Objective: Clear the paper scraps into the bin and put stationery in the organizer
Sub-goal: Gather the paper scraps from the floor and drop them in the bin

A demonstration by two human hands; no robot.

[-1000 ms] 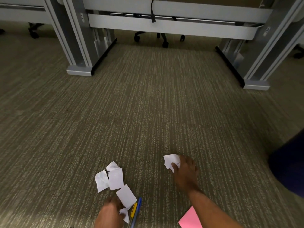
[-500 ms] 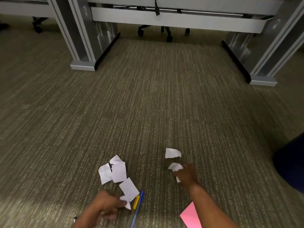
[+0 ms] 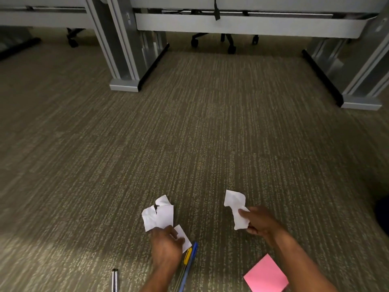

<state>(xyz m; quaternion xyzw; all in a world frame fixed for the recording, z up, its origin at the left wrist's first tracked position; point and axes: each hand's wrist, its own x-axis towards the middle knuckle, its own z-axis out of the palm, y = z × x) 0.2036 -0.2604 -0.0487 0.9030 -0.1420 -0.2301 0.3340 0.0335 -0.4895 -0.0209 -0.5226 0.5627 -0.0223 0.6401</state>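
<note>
White paper scraps lie on the carpet near me. My right hand (image 3: 260, 222) grips a crumpled scrap (image 3: 235, 209) that sticks up and to the left of its fingers. My left hand (image 3: 166, 245) pinches a small scrap (image 3: 182, 236), its fingertips at the lower edge of a cluster of larger scraps (image 3: 158, 213). Just right of my left hand a blue pen (image 3: 189, 266) and a yellow pen (image 3: 187, 255) lie side by side. A silver pen (image 3: 114, 280) lies at the lower left. A pink sticky-note pad (image 3: 266, 275) rests beside my right forearm.
Grey desk legs stand at the back left (image 3: 124, 60) and back right (image 3: 362, 81), with office chair wheels (image 3: 231, 49) behind them. A dark blue object (image 3: 384, 213) shows at the right edge. No bin or organizer is in view.
My right hand has gathered the two scraps in front of it and lifted them. My left hand has moved forward onto the small scrap beside the pens. The silver pen has come into view.
</note>
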